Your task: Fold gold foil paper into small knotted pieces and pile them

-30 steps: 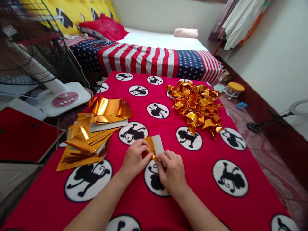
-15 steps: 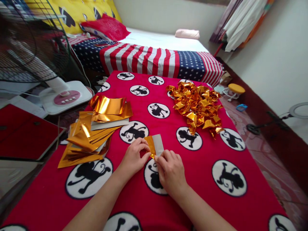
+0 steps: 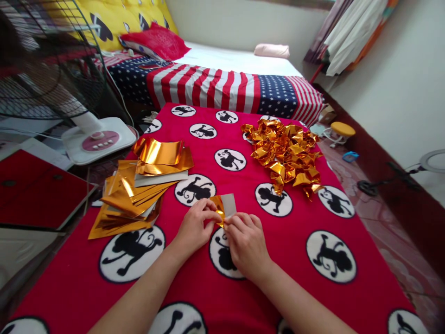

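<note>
Head view: our left hand (image 3: pixel 194 228) and right hand (image 3: pixel 246 245) pinch the foil strip (image 3: pixel 224 206) over the red surface (image 3: pixel 243 292); less silver shows than a second ago, so we judge the fold advancing.

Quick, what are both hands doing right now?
Left hand: closed, pinching the gold paper strip.
Right hand: closed, pinching the same strip.

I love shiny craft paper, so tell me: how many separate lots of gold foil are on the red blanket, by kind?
Stack of flat gold sheets: 1
Pile of folded gold pieces: 1
Gold sheet pinched between left hand and right hand: 1
Total: 3 lots on the red blanket
</note>
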`<state>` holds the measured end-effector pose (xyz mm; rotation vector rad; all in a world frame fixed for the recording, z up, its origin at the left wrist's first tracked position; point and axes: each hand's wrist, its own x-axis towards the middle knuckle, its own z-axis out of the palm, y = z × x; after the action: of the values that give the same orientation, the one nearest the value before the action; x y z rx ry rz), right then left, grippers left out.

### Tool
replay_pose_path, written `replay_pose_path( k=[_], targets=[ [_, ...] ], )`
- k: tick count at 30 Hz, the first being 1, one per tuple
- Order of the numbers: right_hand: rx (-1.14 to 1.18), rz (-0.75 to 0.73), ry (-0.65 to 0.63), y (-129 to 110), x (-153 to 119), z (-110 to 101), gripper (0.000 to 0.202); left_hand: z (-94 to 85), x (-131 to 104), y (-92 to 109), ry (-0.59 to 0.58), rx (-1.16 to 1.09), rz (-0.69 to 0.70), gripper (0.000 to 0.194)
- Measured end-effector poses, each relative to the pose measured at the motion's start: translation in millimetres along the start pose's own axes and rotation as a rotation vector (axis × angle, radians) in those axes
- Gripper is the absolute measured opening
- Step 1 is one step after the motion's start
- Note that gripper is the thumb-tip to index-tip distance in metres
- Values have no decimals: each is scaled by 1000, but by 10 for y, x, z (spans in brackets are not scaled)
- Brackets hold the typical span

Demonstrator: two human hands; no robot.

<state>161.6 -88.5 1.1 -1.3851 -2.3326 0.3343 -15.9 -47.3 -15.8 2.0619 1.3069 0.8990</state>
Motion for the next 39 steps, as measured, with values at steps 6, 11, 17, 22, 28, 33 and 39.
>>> replay_pose_path(
  k=[6,11,17,22,28,33,39],
  targets=[
    [130,108,45,79,127,3,10,33,-10,62,31,94,-18,14],
    [218,204,-71,242,363,-11,13,38,-1,53,26,85,-12,12],
    [138,161,-145,231,384,-69,17,39,-14,33,29,78,3,12],
    [92,138,-147,165,184,-107,19,43,-12,21,34,79,0,11],
    [105,176,-123,156,64,-72,18,71,-21,40,59,82,-24,10],
    [116,245,-8,197,185,-16,12,74,115,37,74,105,-41,11],
    [144,281,68,247,387,43,9,69,451,-31,68,167,-62,12]
  ],
)
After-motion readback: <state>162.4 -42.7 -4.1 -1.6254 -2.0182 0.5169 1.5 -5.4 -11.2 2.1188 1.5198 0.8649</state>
